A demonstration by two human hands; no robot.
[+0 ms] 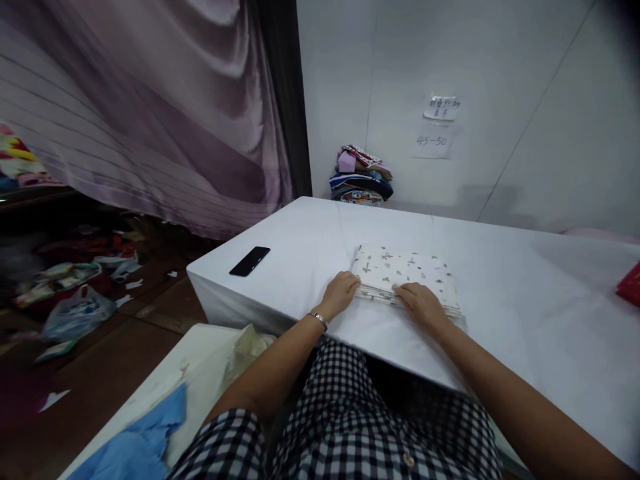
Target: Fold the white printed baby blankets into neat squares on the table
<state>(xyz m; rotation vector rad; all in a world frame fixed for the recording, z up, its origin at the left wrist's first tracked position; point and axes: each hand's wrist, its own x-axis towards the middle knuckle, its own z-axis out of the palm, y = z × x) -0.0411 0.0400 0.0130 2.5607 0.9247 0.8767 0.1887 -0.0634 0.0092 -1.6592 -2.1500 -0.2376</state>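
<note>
A folded white cloth [405, 267] with a small scattered print lies flat on the white-covered table, its stacked layers showing along the front edge. My left hand [341, 291] is closed on the cloth's near left corner, fingers pressed together. Along the front edge, my right hand [420, 303] grips the layers with its fingers bent over the top; its thumb is partly hidden.
A black phone [250, 261] lies near the left edge of the table [300, 230]. Behind it stands a pile of folded fabrics [361, 180] by the wall. A lower white surface with blue cloth [145, 437] is at my left. Something red [630, 285] sits far right.
</note>
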